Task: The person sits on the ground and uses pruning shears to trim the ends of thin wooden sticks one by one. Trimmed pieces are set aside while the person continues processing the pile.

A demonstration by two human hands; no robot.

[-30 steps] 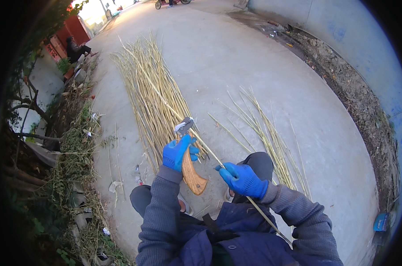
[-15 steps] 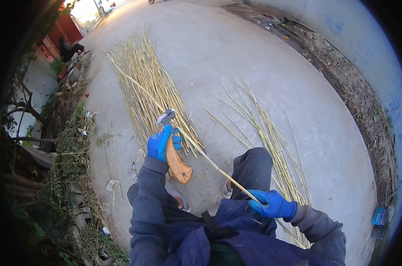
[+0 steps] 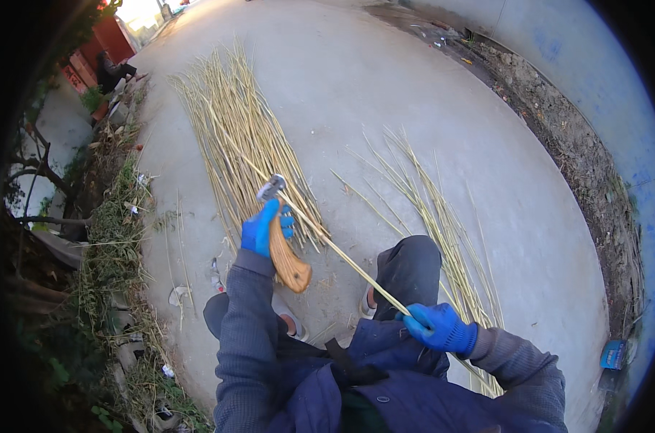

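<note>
My left hand (image 3: 262, 229), in a blue glove, is closed around a tool (image 3: 290, 263) with a curved wooden handle and a small grey metal head. Its handle end points toward me. A long pale stalk (image 3: 349, 261) runs slantwise past the metal head, touching or lying very close to it. Whether the head grips the stalk, I cannot tell. Near my right thigh, my right hand (image 3: 439, 328), also gloved in blue, is wrapped around the stalk's near part. The stalk's far part lies over a large bundle of dry stalks (image 3: 244, 137) on the ground.
A smaller spread of stalks (image 3: 454, 238) lies on the concrete (image 3: 544, 238) to my right, running past my knee. Weeds and rubble (image 3: 114, 274) edge the left side. A wall (image 3: 558, 65) stands at the right, and a person (image 3: 112, 72) sits at the far left.
The stalk's far end has shifted to the right across the bundle. Both hands keep their grips, with my right hand moved very slightly left and away from me.
</note>
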